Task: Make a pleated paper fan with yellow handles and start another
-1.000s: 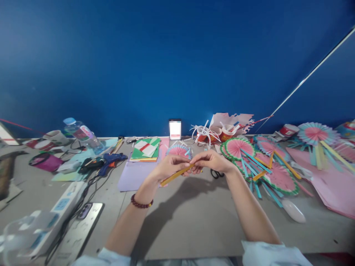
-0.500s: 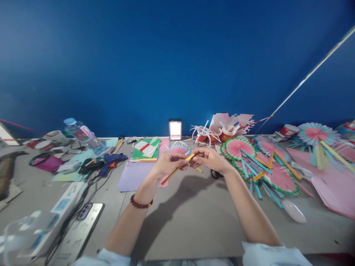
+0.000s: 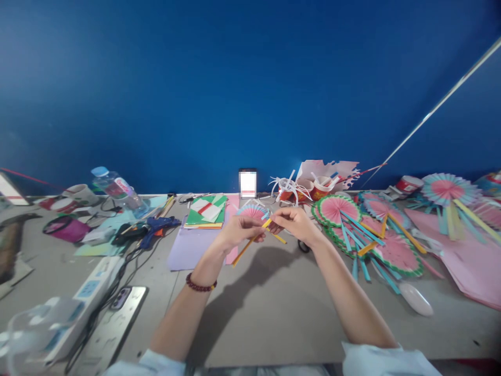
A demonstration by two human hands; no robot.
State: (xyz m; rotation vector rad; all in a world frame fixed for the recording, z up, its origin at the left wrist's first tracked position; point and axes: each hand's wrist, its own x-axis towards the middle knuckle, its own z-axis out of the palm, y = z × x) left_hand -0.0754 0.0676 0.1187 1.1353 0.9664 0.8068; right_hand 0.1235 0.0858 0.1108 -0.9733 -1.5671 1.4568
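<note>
My left hand, with a beaded bracelet at its wrist, pinches a narrow yellow paper strip. One end of the strip slants down toward me, and the other reaches up between both hands. At that upper end, the fingers of my right hand are closed on the strip, with thumb and forefinger together. Just behind the hands lies a pleated pink-and-blue paper fan, partly covered by them. Another yellow strip end shows below my right hand. Black scissor handles peek out beside my right wrist.
Several pleated paper fans with blue and yellow strips lie to the right, near a white oval object. On the left are a glue gun, a bottle, a power strip and a phone. Coloured paper lies mid-left.
My right hand's fingers have shifted slightly at the strip's upper end. The strip's lower end has swung a little to the right and down.
</note>
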